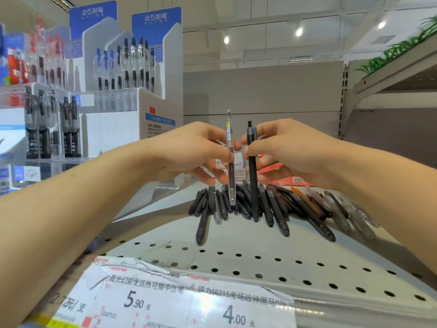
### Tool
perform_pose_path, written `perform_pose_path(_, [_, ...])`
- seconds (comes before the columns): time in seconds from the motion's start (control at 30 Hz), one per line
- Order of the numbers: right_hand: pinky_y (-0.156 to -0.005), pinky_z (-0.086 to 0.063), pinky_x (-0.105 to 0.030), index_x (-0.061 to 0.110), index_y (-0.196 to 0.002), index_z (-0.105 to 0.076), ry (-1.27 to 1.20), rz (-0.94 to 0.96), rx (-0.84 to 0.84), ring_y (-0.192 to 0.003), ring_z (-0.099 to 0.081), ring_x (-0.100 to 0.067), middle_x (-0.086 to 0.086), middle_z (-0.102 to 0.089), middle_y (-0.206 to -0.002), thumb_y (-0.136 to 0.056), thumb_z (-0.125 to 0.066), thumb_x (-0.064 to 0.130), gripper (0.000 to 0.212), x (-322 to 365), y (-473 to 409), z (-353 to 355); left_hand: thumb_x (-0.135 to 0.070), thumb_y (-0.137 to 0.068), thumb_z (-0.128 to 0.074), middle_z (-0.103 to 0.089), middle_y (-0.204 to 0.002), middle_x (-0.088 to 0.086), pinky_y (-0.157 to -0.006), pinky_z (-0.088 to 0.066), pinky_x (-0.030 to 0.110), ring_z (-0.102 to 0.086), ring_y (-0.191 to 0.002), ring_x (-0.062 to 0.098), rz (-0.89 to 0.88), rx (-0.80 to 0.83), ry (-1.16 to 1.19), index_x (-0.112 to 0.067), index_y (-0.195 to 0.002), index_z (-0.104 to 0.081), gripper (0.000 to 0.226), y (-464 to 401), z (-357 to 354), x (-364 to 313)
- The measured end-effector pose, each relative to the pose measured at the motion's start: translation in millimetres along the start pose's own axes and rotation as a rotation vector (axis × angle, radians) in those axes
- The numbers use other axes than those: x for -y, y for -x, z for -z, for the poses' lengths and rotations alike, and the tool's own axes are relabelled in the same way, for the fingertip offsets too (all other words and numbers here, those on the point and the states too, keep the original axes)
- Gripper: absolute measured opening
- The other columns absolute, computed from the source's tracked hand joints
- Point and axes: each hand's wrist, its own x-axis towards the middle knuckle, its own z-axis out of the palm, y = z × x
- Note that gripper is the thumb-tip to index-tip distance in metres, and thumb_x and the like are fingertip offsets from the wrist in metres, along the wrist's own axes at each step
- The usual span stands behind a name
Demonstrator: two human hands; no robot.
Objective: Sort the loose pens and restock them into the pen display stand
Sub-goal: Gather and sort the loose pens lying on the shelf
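My left hand (pixel 189 150) pinches a clear-barrelled pen (pixel 231 176) and holds it upright over the shelf. Right beside it, my right hand (pixel 288 150) grips a matte black pen (pixel 253 185), also upright. Below both hands a heap of loose pens (pixel 272 209), mostly black with a few brown and clear ones, lies fanned out on the grey perforated shelf (pixel 236 259). The white and blue pen display stand (pixel 123 74) rises at the left, with rows of pens standing in its tiers.
A second display rack of dark pens (pixel 50 124) stands at the far left. Red and white boxes (pixel 279 176) lie behind my hands. Price labels (pixel 179 301) run along the shelf's front edge. An upper shelf with green plants (pixel 397 50) sits at the right.
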Motion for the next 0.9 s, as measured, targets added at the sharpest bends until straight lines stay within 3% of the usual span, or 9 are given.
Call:
perform_pose_path(0.17, [-0.063,-0.061,-0.030,0.014,-0.105,-0.071,0.030,0.028,0.015,-0.066,-0.074,-0.013,0.003,-0.077,-0.082,-0.091,-0.070,0.023,0.016,2.3,-0.8,-2.0,-0.020,-0.094,-0.066,-0.075,-0.082,-0.004,-0.061,-0.057,0.025,-0.075,-0.078,0.019,-0.064,0.057,-0.128,-0.017,-0.104,-0.071,0.011,2.6,-8.5,-0.9])
perform_pose_path(0.27, [-0.064,-0.059,-0.028,0.024,-0.095,-0.073,0.130,0.065,0.015,-0.069,-0.074,-0.009,0.005,-0.077,-0.078,-0.093,-0.069,0.033,0.011,0.2,0.0,-4.9,-0.029,-0.094,-0.066,-0.075,-0.084,-0.002,-0.060,-0.056,0.025,-0.074,-0.075,0.018,-0.094,0.064,-0.195,-0.021,-0.096,-0.074,0.011,4.1,-8.9,-2.5])
perform_pose_path(0.33, [-0.057,-0.057,-0.024,0.026,-0.084,-0.072,0.145,0.060,-0.016,-0.063,-0.070,-0.007,0.009,-0.072,-0.066,-0.094,-0.068,0.031,0.012,-1.1,-0.1,-5.8,-0.028,-0.093,-0.061,-0.076,-0.088,0.003,-0.055,-0.054,0.025,-0.071,-0.070,0.017,-0.029,0.045,-0.160,-0.020,-0.096,-0.075,0.016,2.7,0.1,-1.2])
perform_pose_path(0.4, [-0.054,-0.054,-0.022,0.021,-0.089,-0.069,0.125,0.040,-0.056,-0.060,-0.067,-0.007,0.007,-0.069,-0.066,-0.094,-0.068,0.029,0.010,-1.6,-0.7,-5.8,-0.022,-0.093,-0.055,-0.074,-0.088,0.009,-0.050,-0.052,0.026,-0.067,-0.062,0.018,0.109,-0.005,-0.168,-0.017,-0.099,-0.072,0.019,-0.9,8.5,6.4])
perform_pose_path(0.57, [-0.055,-0.053,-0.024,0.019,-0.091,-0.066,0.120,0.030,-0.039,-0.070,-0.068,-0.013,-0.003,-0.074,-0.088,-0.094,-0.065,0.028,0.010,-0.4,-1.9,-7.4,-0.035,-0.099,-0.054,-0.066,-0.093,0.007,-0.048,-0.054,0.024,-0.067,-0.046,0.013,0.405,0.027,-0.653,-0.022,-0.121,-0.058,0.026,-13.3,2.1,32.9])
perform_pose_path(0.67, [-0.053,-0.052,-0.021,0.020,-0.091,-0.067,0.138,0.024,-0.031,-0.067,-0.069,-0.010,-0.001,-0.075,-0.088,-0.095,-0.065,0.029,0.011,0.4,-1.4,-7.9,-0.041,-0.097,-0.056,-0.064,-0.092,0.005,-0.042,-0.049,0.020,-0.063,-0.041,0.011,0.461,0.037,-0.732,-0.021,-0.125,-0.055,0.034,-18.6,-0.5,40.5])
perform_pose_path(0.77, [-0.055,-0.054,-0.021,0.018,-0.093,-0.067,0.115,0.005,-0.033,-0.069,-0.070,-0.012,-0.005,-0.076,-0.092,-0.095,-0.065,0.028,0.011,1.0,0.6,-6.4,-0.039,-0.094,-0.060,-0.064,-0.091,0.002,-0.040,-0.045,0.017,-0.060,-0.056,0.014,0.475,0.042,-0.812,-0.018,-0.128,-0.058,0.040,-20.6,-0.7,41.9])
perform_pose_path(0.9, [-0.053,-0.052,-0.021,0.016,-0.087,-0.066,0.105,-0.008,-0.020,-0.068,-0.066,-0.015,-0.009,-0.075,-0.091,-0.095,-0.064,0.023,0.011,3.4,3.9,-5.3,-0.035,-0.090,-0.060,-0.068,-0.086,0.006,-0.042,-0.044,0.021,-0.057,-0.058,0.018,0.485,0.089,-0.948,-0.014,-0.124,-0.061,0.040,-17.8,1.3,39.7])
